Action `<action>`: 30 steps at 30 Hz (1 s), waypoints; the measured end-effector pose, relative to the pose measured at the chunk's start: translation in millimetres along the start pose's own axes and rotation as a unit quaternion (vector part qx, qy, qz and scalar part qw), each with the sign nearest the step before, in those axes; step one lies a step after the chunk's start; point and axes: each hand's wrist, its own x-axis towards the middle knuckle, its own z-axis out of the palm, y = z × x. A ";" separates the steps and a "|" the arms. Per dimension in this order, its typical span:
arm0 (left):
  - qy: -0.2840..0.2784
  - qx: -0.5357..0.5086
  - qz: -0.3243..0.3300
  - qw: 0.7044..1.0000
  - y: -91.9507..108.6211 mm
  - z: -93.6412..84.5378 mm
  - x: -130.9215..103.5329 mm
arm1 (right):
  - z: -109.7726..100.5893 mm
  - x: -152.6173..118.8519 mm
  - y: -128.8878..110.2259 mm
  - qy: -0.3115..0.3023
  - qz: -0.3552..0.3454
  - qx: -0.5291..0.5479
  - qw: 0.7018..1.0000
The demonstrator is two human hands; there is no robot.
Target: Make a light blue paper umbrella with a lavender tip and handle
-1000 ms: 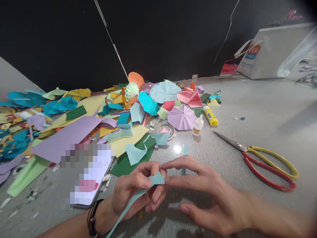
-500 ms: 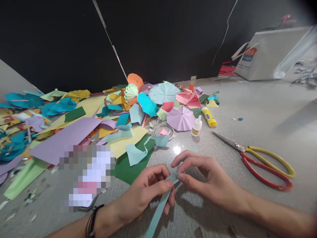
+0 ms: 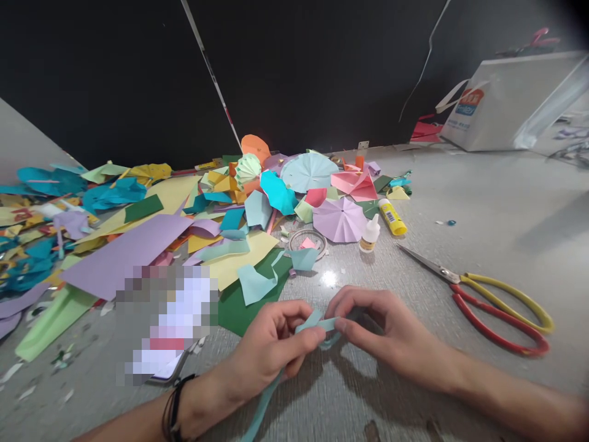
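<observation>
A light blue paper strip [image 3: 266,402] runs up from the bottom edge into my left hand [image 3: 280,344], which pinches it between thumb and fingers. Above the left thumb, the strip is folded or crossed over itself. My right hand [image 3: 372,325] holds the short section of the strip between thumb and index finger, close beside the left fingertips. Below the fingers a bit of the blue paper shows as a loop, partly hidden.
Scissors [image 3: 448,274] with red and yellow handles lie to the right. A glue bottle [image 3: 369,234] and a glue stick [image 3: 392,217] stand and lie beyond my hands. Coloured paper scraps [image 3: 124,252] cover the left, around a blurred phone [image 3: 172,334]. A white bag [image 3: 501,104] sits back right.
The upper part of the strip has been bent across to the right between my hands. Its long tail has swung left, and my left hand has turned slightly. The view has shifted a little.
</observation>
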 end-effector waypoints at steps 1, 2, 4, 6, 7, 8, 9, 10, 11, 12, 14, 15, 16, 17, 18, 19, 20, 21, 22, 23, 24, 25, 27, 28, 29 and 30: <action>-0.002 0.008 -0.003 1.000 0.1 -0.7 0.4 | 0.4 -0.7 -0.6 -0.004 0.001 -0.007 1.000; -0.004 0.009 -0.008 1.000 -0.2 -1.2 0.6 | 0.0 -1.1 -1.4 -0.012 0.003 -0.015 1.000; -0.001 -0.007 -0.024 1.000 -1.9 -1.4 -0.1 | -4.6 -0.5 -4.0 -0.015 -0.002 -0.048 0.999; 0.007 -0.037 -0.044 0.998 -4.0 -0.9 -1.7 | -16.0 3.4 -6.0 0.065 -0.040 -0.118 0.990; 0.013 -0.054 -0.053 0.997 -4.8 -0.5 -2.6 | -24.1 7.0 -5.9 0.145 -0.067 -0.165 0.973; 0.016 -0.068 -0.060 0.996 -5.3 -0.1 -3.4 | -33.3 11.6 -4.4 0.258 -0.106 -0.220 0.934; 0.017 -0.078 -0.065 0.995 -5.3 0.3 -4.0 | -43.0 16.9 -1.3 0.351 -0.129 -0.260 0.890; 0.014 -0.084 -0.068 0.994 -4.9 0.6 -4.5 | -52.4 22.8 3.6 0.394 -0.123 -0.283 0.866; 0.008 -0.086 -0.072 0.994 -4.2 0.9 -4.8 | -61.0 28.8 9.9 0.408 -0.098 -0.292 0.860; 0.000 -0.087 -0.077 0.993 -3.2 1.2 -4.9 | -68.2 34.5 17.2 0.394 -0.060 -0.297 0.868; -0.014 -0.089 -0.092 0.992 -0.9 1.4 -4.8 | -77.5 43.7 31.0 0.349 -0.025 -0.311 0.884; -0.017 -0.091 -0.100 0.991 0.1 1.5 -4.6 | -79.6 46.6 35.9 0.323 -0.015 -0.317 0.892; -0.017 -0.095 -0.105 0.990 0.8 1.4 -4.5 | -80.0 48.3 38.4 0.299 -0.011 -0.324 0.898; -0.016 -0.098 -0.110 0.989 1.3 1.3 -4.3 | -79.0 48.7 38.3 0.282 -0.012 -0.330 0.901; -0.015 -0.101 -0.113 0.988 1.4 1.2 -4.3 | -77.0 47.7 35.5 0.267 -0.016 -0.336 0.903; -0.014 -0.105 -0.115 0.988 1.4 1.1 -4.3 | -74.3 45.6 30.5 0.254 -0.024 -0.344 0.904; -0.012 -0.111 -0.116 0.987 1.1 1.0 -4.5 | -71.2 42.4 24.0 0.239 -0.035 -0.351 0.905; -0.011 -0.118 -0.116 0.986 0.9 0.9 -4.7 | -68.0 38.4 16.9 0.221 -0.045 -0.360 0.905; -0.011 -0.126 -0.116 0.985 0.5 0.7 -4.9 | -64.9 34.0 9.8 0.199 -0.056 -0.367 0.907; -0.012 -0.132 -0.117 0.984 0.1 0.5 -5.0 | -62.1 29.5 3.4 0.176 -0.066 -0.370 0.910; -0.014 -0.136 -0.118 0.984 -0.5 0.3 -5.0 | -59.6 25.2 -2.0 0.160 -0.073 -0.372 0.911; -0.017 -0.138 -0.117 0.983 -1.3 0.1 -4.8 | -57.7 21.5 -6.3 0.149 -0.079 -0.372 0.913; -0.020 -0.141 -0.109 0.984 -3.9 0.3 -3.7 | -54.9 16.1 -12.7 0.164 -0.102 -0.353 0.916; -0.025 -0.148 -0.101 0.983 -5.8 1.0 -3.0 | -54.2 14.4 -15.4 0.182 -0.119 -0.340 0.915; -0.040 -0.160 -0.097 0.981 -7.9 2.3 -2.5 | -53.9 13.3 -18.0 0.201 -0.136 -0.327 0.913; -0.061 -0.175 -0.094 0.978 -10.2 4.1 -2.3 | -53.9 12.6 -20.4 0.219 -0.153 -0.319 0.909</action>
